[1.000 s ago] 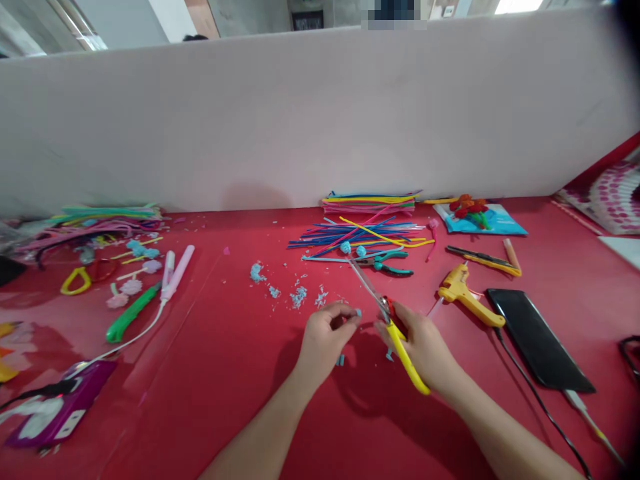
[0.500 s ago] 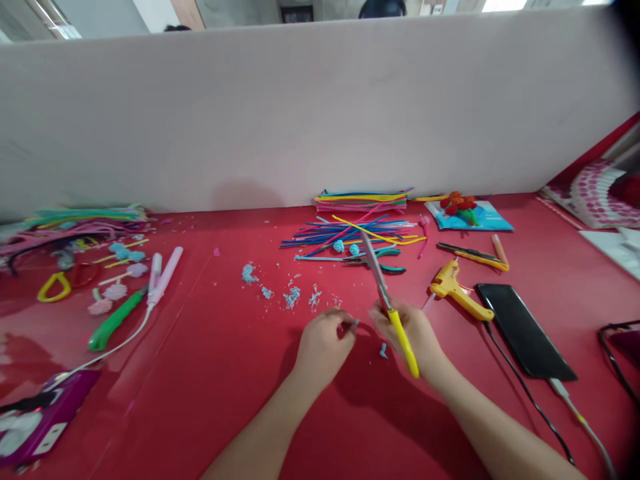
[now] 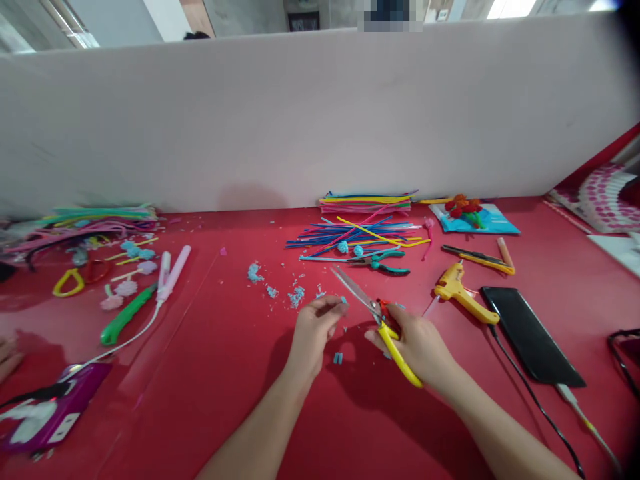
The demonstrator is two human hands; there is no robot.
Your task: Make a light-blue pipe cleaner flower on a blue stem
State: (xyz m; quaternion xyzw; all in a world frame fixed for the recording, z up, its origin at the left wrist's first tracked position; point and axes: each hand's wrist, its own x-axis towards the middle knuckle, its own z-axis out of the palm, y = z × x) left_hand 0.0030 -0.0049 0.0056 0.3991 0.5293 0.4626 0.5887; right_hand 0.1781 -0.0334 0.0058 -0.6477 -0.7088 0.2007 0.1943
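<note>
My right hand (image 3: 417, 343) is closed on a pair of scissors (image 3: 397, 353) with a yellow handle, and a bit of red handle shows behind. The blades point up and left toward my left hand (image 3: 315, 330), which pinches a small light blue piece (image 3: 344, 301) between thumb and fingertips. Blades and piece are apart. Two short light blue cut pieces (image 3: 339, 358) lie on the red table below my hands, and another is partly hidden by my right hand. Piles of light blue fluffy clippings (image 3: 296, 297) lie beyond my left hand.
Pipe cleaners (image 3: 350, 233), teal-handled pliers (image 3: 385, 263) and blue pompoms lie ahead. To the right are a yellow glue gun (image 3: 463, 293), a black phone (image 3: 530, 337) and a cutter (image 3: 480, 259). At left lie a green-handled knife (image 3: 127, 317), a pink corded tool (image 3: 170, 277) and a purple power strip (image 3: 65, 413). Another person's hand (image 3: 7, 357) shows at the left edge.
My right hand has turned the scissors, so the blades now tilt further left. Two blue cut pieces now lie between my hands. The whole view has shifted slightly.
</note>
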